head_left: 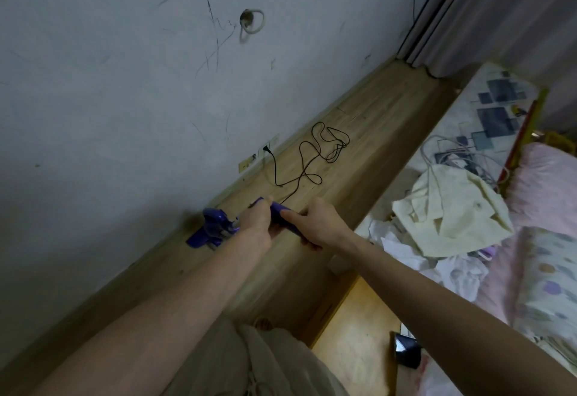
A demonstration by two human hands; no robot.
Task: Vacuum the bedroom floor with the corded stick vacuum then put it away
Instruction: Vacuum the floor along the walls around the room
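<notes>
Vacuum (215,227) first: it sits straight ahead of me and a little to the left, purple, its body low against the wall (109,83) and its handle reaching back up toward me. Its long axis runs from the floor (359,133) by the wall, up and to the right into my hands, so any push or pull goes along the strip of floor between wall and bed (499,108).

Both hands are on the handle. My left hand (256,219) grips it nearer the body, fingers curled round; my right hand (315,224) holds the upper end, thumb lying along the top. The two hands sit close together, nearly touching, and the left is the nearer to the machine's body.

From the handle the black cord (312,158) trails forward in loose loops on the floor, ending at a socket (265,149) low on the wall. I judge those loops lie right in the path ahead.

No brand, label or writing can be read on the vacuum; the pen marks on the wall are only scribbles.
</notes>
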